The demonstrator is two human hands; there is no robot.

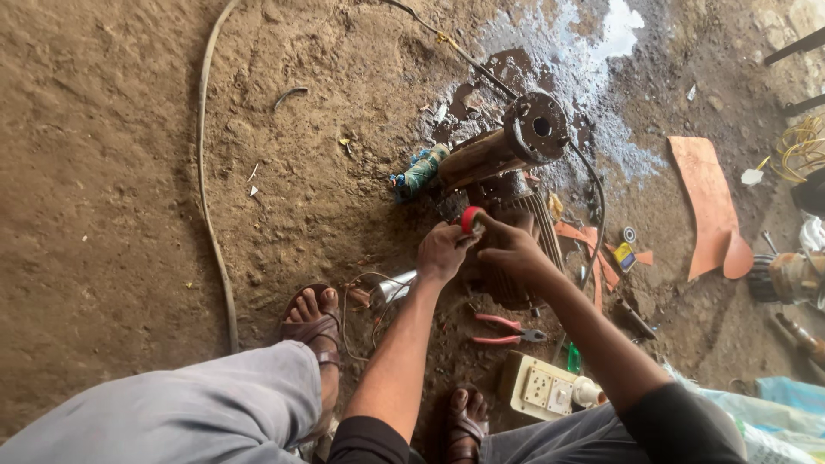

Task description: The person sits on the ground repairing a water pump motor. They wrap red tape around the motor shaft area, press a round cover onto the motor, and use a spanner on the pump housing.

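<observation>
On the dirt floor, mid-scene: your two hands meet over a rusty motor w/ a small red tape roll between them.
Left hand point(443, 252): yours, fingers curled in a loose clench, thumb side up against the red tape roll point(470, 220); looks like it pinches the roll or its loose end, can't tell which.
Right hand point(511, 249): yours, fingers bent, fingertips touching the roll from the right; palm rests over the ribbed motor body point(524, 249).
Tape roll: red, small, sits at the far tips of both hands, just near of the rusty pipe section point(507, 146).
Pipe section: brown cylinder w/ round flange & centre hole, lying tilted, far of your hands, touching the motor.
Cloth-wrapped end point(421, 170): green/blue wrap at the pipe's left end, on the dirt.
Pliers point(505, 329): pink handles, lying flat, near of the motor, between your forearms; untouched.
Socket box point(546, 391): cream, near right, beside your right knee.
Black cable point(593, 202): runs from far top past the flange, curves down the motor's right side.
Hose point(206, 189): long, left side, runs far to near, well apart from hands.
Wet patch point(593, 60): far, behind the pipe.
Orange sheet point(709, 206): right, flat on dirt, scraps nearer the motor.
Feet: sandals, left foot point(316, 322) near-left of hands, other foot point(464, 421) near centre.
</observation>
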